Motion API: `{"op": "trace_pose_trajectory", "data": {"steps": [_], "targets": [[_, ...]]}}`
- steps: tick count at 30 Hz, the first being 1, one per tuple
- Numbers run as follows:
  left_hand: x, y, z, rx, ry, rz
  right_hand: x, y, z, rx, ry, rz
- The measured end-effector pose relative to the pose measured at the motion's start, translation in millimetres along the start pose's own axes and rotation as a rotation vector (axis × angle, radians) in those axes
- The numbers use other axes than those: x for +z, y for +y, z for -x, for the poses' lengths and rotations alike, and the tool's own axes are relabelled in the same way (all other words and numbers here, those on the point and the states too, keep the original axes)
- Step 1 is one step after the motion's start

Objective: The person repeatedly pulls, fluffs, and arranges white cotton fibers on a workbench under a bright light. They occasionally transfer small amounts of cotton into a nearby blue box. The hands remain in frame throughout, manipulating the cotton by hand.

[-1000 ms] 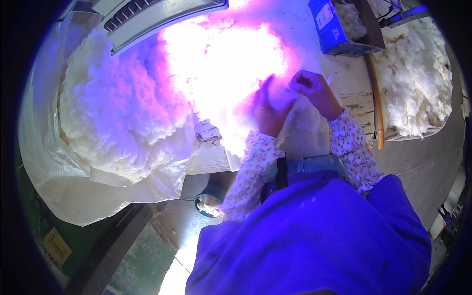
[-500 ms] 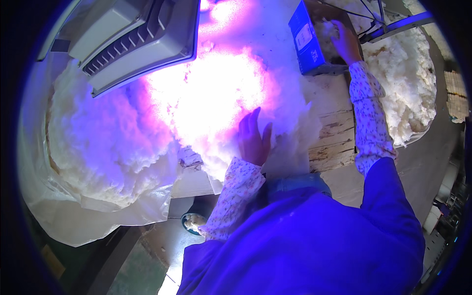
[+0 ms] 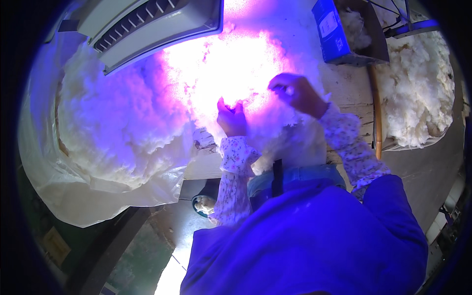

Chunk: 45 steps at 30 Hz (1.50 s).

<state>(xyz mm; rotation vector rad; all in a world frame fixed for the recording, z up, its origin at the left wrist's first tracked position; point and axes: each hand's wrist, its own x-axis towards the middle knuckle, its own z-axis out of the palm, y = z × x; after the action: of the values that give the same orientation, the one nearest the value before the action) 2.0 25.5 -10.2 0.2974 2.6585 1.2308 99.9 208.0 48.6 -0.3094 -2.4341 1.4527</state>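
Observation:
White fluffy fibre (image 3: 275, 123) lies spread on the work surface, its middle washed out by a bright white and violet light. At the near side of the glare is my left hand (image 3: 232, 120), its fingers bent in toward the thumb at the fluff; whatever is between them is lost in the light. My right hand (image 3: 302, 96) hovers over the fluff's right side, fingers curled into a pinch. A small pale spot shows between those fingers, too unclear to name. Farther right, a blue cardboard box (image 3: 330, 34) stands open with fluffy fibre in it.
A grey lamp housing with vents (image 3: 167, 34) hangs over the far left. Below it, a large heap of fluff (image 3: 113, 128) sits on clear plastic sheeting (image 3: 83, 201). Another heap (image 3: 418, 93) lies at right, beyond a wooden stick (image 3: 376, 118). A small fluff-filled container (image 3: 204, 204) is below.
My right hand has come out of the blue box and moved left to the lit fluff. My left hand's spread fingers have bent inward. The whole view has shifted slightly.

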Motion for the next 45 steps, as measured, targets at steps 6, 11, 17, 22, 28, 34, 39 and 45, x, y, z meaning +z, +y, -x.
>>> {"op": "trace_pose_trajectory", "data": {"steps": [6,11,17,22,28,34,39,45], "targets": [[-20,-15,-20,-0.412,-0.039,0.397,42,-1,19,0.087,-0.415,0.521],[-35,-3,-14,-0.437,-0.059,0.674,44,-14,26,0.107,-0.023,0.194],[-27,10,-2,-0.095,-0.024,0.352,61,-40,7,-0.01,0.101,0.022],[-22,10,3,-0.07,-0.066,0.414,63,-35,2,-0.062,0.188,0.138],[-34,14,4,-0.436,-0.129,0.813,25,-26,5,0.226,0.287,-0.17],[-25,23,4,-0.29,-0.239,0.843,28,-28,-1,0.148,0.086,0.017],[-18,23,6,-0.208,-0.238,0.74,47,-22,-1,0.124,0.073,-0.102],[-29,28,0,-0.376,-0.126,0.744,6,-1,2,0.139,0.188,-0.034]]}}
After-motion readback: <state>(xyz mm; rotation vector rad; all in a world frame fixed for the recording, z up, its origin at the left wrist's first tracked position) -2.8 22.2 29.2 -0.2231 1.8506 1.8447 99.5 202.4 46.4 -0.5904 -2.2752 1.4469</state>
